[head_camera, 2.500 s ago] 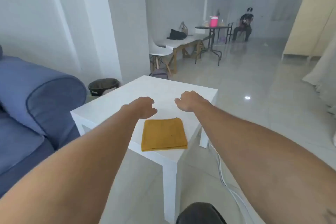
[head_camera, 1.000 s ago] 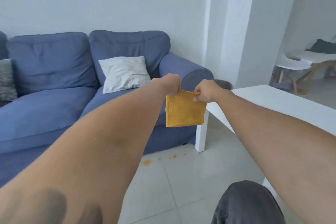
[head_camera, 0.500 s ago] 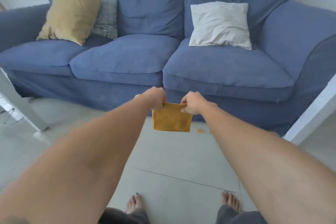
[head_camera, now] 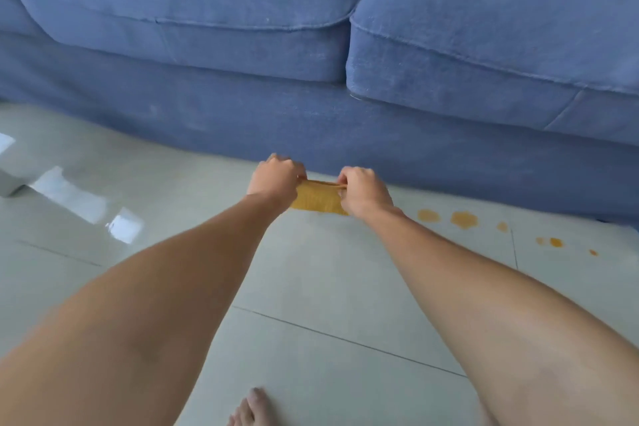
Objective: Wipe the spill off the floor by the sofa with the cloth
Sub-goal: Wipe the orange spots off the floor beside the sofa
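Now both hands, left [head_camera: 275, 178] and right [head_camera: 361, 192], grip the cloth [head_camera: 318, 199] low by the sofa [head_camera: 311, 107], left of the spill [head_camera: 463, 219].

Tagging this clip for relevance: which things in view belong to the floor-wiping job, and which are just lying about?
Part of the job:
- cloth, gripped by left hand and right hand
- spill, orange drops on the floor right of the cloth
- sofa, marking the spot

Just lying about:
- white object at the left edge, unidentifiable
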